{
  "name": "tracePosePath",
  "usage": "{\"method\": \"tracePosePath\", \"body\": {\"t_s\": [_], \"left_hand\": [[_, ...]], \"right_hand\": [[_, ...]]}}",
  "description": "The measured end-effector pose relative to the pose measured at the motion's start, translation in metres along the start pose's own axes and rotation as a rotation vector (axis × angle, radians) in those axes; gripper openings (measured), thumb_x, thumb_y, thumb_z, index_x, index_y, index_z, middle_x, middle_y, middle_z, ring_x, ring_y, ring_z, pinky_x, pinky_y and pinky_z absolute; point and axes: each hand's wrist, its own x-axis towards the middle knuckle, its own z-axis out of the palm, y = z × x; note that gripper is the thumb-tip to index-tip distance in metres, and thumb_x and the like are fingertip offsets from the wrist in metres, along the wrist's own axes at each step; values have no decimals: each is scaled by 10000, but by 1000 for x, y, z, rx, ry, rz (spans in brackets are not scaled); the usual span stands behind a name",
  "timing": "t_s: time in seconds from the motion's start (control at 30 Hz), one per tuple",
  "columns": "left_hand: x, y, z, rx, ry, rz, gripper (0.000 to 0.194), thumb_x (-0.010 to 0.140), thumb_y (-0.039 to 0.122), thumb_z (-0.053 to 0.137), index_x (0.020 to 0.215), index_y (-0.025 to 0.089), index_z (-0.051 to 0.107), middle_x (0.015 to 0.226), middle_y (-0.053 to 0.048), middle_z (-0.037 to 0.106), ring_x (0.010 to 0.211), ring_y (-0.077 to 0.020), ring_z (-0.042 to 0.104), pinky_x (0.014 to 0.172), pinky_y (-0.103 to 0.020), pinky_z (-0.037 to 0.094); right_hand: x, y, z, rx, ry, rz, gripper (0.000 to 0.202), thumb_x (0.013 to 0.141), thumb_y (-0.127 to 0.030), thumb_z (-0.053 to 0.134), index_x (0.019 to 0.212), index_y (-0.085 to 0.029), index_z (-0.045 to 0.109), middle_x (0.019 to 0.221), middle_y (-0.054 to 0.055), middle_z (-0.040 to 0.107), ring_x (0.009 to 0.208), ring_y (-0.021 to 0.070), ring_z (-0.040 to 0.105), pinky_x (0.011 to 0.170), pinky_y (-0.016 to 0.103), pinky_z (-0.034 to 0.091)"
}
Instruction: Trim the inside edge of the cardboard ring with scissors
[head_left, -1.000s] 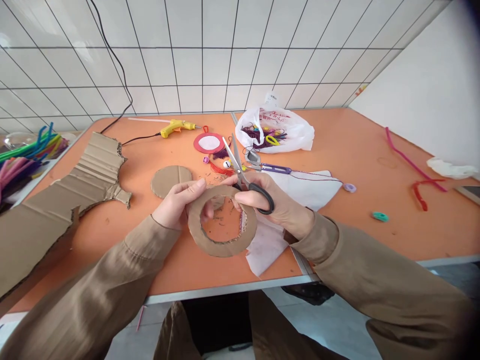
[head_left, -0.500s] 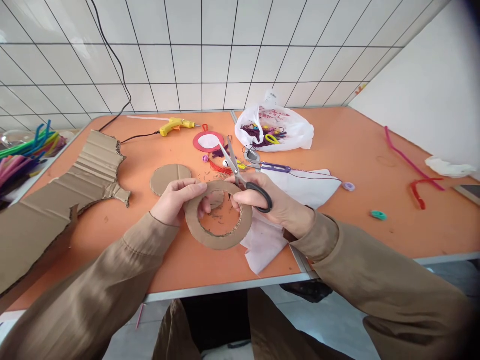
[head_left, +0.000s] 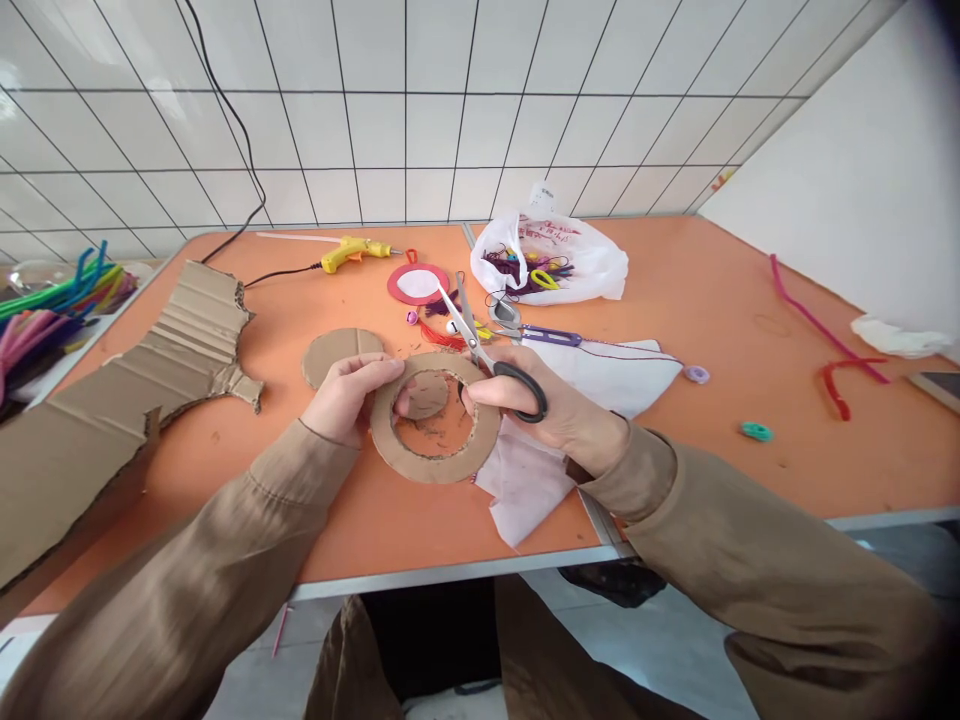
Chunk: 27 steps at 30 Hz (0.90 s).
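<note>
A brown cardboard ring (head_left: 435, 467) with a ragged inner edge is held up over the table between both hands. My left hand (head_left: 351, 392) grips its left side, thumb on top and fingers curled through the hole. On the other side my right hand (head_left: 551, 405) has black-handled scissors (head_left: 520, 390) in its grasp, blades slightly apart and pointing away, while its thumb and fingers also pinch the ring's right rim. Seen through the hole are a small cardboard disc (head_left: 429, 396) and scraps on the table. Another cardboard disc (head_left: 341, 352) lies behind my left hand.
A large cut cardboard sheet (head_left: 112, 410) covers the left side. Behind are a yellow glue gun (head_left: 356, 252), a red-rimmed white disc (head_left: 418, 285) and a white plastic bag (head_left: 600, 260). White cloth (head_left: 630, 375), a purple-handled tool (head_left: 551, 335) and pipe cleaners (head_left: 817, 320) lie rightward.
The ring has shifted slightly upward and tilted, with more of the small disc showing through its hole. My left thumb has slid a little left along the rim. The scissors stay in my right hand.
</note>
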Motion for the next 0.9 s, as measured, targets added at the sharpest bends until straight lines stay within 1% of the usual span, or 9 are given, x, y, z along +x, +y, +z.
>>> {"method": "tracePosePath", "body": {"t_s": [0.13,0.3,0.43,0.53,0.6,0.67,0.73,0.83,0.9], "left_hand": [[-2,0,1,54,-52,5,296,721,418,795,613,151,728,460,-34,591,431,-118,480,427,-243,353],[-4,2,2,145,-11,71,332,729,474,809,639,163,732,469,-23,610,373,-87,411,373,-230,257],[-4,4,0,143,-59,-5,346,730,487,795,640,159,732,500,-53,651,391,-113,492,380,-231,301],[-4,4,-1,105,-81,-55,321,720,455,809,677,143,748,554,-63,679,420,-116,531,390,-225,343],[-5,5,-1,70,-98,-65,293,713,420,826,714,135,756,594,-56,692,429,-104,538,387,-211,357],[-6,7,0,34,-125,-77,275,708,390,834,710,132,739,607,-47,694,406,-88,525,363,-197,350],[-7,10,2,7,-169,-94,273,686,362,851,687,128,712,605,-40,695,380,-77,509,337,-187,352],[-8,12,5,-8,-261,-96,311,646,345,898,680,116,691,629,-43,710,407,-86,553,359,-188,445],[-7,11,5,-19,-285,-46,337,660,361,913,697,112,688,685,-55,738,474,-101,619,413,-189,514]], "right_hand": [[-1,1,0,39,-83,29,239,758,-352,722,624,-239,560,627,-28,471,591,131,386,548,306,299],[1,-2,2,52,13,-11,254,735,-462,767,694,-250,634,625,-28,485,605,146,410,583,312,375],[2,-3,1,63,31,-54,206,747,-434,726,677,-259,641,677,5,584,693,189,533,677,346,457],[2,-4,0,64,51,-111,241,759,-377,701,580,-262,587,645,7,568,745,204,560,782,370,487],[1,-3,-1,62,64,-127,205,774,-366,693,615,-264,616,632,-2,565,720,196,553,822,378,486],[1,-2,-1,72,50,-125,130,796,-373,685,727,-263,676,640,-14,576,667,178,537,790,373,485],[0,-1,-1,114,49,-100,143,804,-389,690,859,-259,712,644,-27,576,610,159,511,703,352,472],[-3,-3,-1,198,98,-65,237,790,-411,729,967,-254,715,649,-35,570,600,150,504,629,326,446],[-2,-3,-1,238,135,-67,292,805,-470,737,996,-252,713,654,-29,573,619,158,518,625,327,449]]}}
